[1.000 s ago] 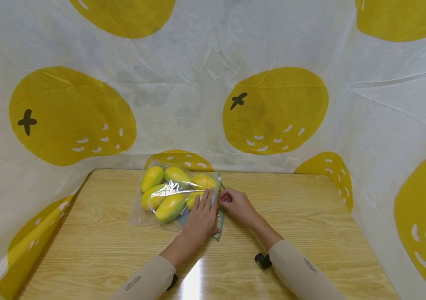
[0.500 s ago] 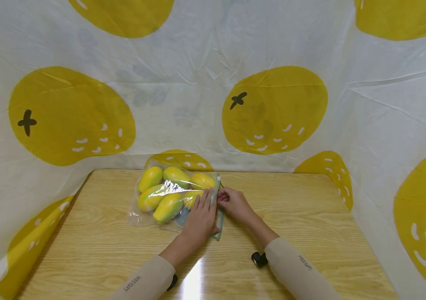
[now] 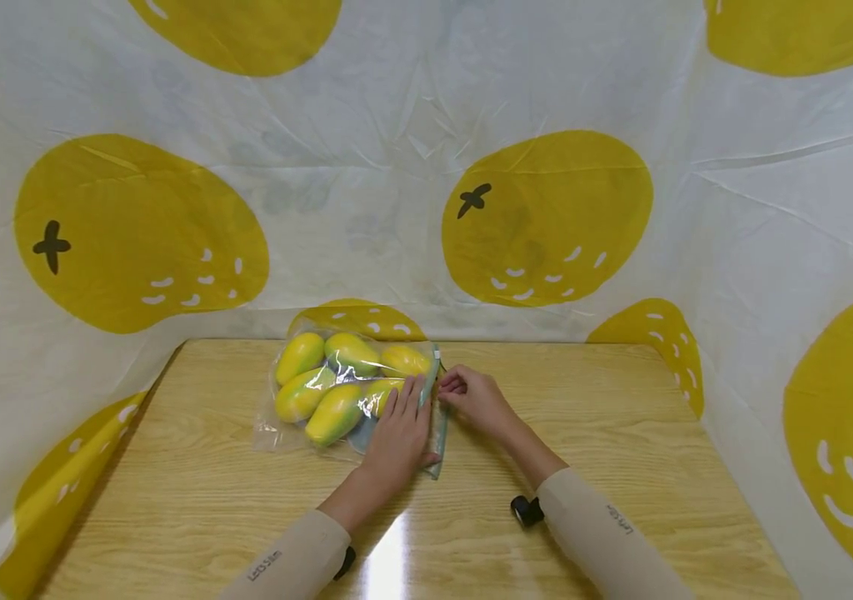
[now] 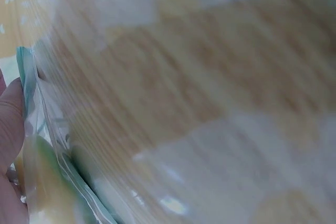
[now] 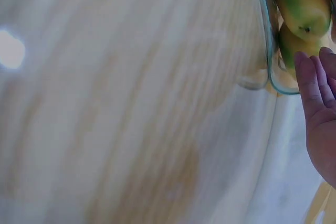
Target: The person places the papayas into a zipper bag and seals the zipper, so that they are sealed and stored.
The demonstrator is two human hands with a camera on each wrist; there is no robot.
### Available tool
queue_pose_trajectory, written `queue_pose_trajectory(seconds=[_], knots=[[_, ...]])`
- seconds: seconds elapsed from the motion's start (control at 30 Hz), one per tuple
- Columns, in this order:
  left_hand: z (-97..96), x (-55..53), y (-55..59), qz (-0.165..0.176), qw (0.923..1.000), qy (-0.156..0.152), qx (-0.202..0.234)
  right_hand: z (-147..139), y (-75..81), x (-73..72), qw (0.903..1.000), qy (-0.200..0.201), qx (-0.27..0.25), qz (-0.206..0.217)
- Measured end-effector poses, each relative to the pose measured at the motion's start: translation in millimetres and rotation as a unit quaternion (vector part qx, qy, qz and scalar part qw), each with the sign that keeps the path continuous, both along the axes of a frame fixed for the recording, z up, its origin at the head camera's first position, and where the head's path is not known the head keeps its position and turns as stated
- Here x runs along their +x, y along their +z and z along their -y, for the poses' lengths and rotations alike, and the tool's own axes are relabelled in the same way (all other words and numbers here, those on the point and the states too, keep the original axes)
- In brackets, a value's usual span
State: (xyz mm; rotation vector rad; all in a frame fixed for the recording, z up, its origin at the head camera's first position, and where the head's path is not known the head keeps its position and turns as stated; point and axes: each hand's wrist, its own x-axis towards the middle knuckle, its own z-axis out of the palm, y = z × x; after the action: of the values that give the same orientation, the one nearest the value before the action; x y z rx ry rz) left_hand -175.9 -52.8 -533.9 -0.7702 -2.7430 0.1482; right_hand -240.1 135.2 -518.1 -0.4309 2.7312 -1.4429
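Observation:
A clear zip bag (image 3: 269,437) with a teal-edged mouth lies on the table, its mouth facing right. Several yellow-green mangoes (image 3: 336,414) fill it. My left hand (image 3: 400,433) rests flat over the bag near the mouth, fingers straight, thumb by the teal edge. Just outside the mouth, my right hand (image 3: 481,400) has its fingers bent, fingertips close to the edge. The right wrist view shows the mouth parted, with two mangoes (image 5: 302,3) inside and the fingertips (image 5: 303,61) overlapping its rim. In the left wrist view, a mango (image 4: 50,182) shows behind the plastic.
The wooden table (image 3: 584,433) is bounded at the back and sides by a white cloth (image 3: 351,208) printed with large yellow fruit. A bright light reflection (image 3: 387,554) lies on the tabletop near the front.
My right hand has drawn slightly away from the bag's edge to the right. The bag and mangoes shifted a little left, then stayed nearly still. My left hand has barely moved.

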Motion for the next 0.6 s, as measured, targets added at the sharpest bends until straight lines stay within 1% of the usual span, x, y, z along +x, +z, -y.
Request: queue_pose_trajectory(seconds=[0.17, 0.3, 0.37, 0.6], knots=[[0.5, -0.8, 0.0, -0.001, 0.9999, 0.002, -0.011, -7.3, 7.6, -7.9, 0.9998, 0.003, 0.017, -0.012], [0.0, -1.9, -0.7, -0.014, 0.9998, -0.002, -0.013, -11.7, 17.0, -16.3, 0.9989, 0.007, 0.029, -0.036], [-0.1, -2.2, -1.5, -0.020, 0.9997, -0.002, -0.014, -12.7, 21.6, -20.5, 0.9986, 0.007, 0.034, -0.040], [-0.2, -0.8, -1.9, 0.002, 0.9998, 0.002, -0.018, -10.1, 30.7, -35.7, 0.9963, 0.012, 0.077, -0.037]])
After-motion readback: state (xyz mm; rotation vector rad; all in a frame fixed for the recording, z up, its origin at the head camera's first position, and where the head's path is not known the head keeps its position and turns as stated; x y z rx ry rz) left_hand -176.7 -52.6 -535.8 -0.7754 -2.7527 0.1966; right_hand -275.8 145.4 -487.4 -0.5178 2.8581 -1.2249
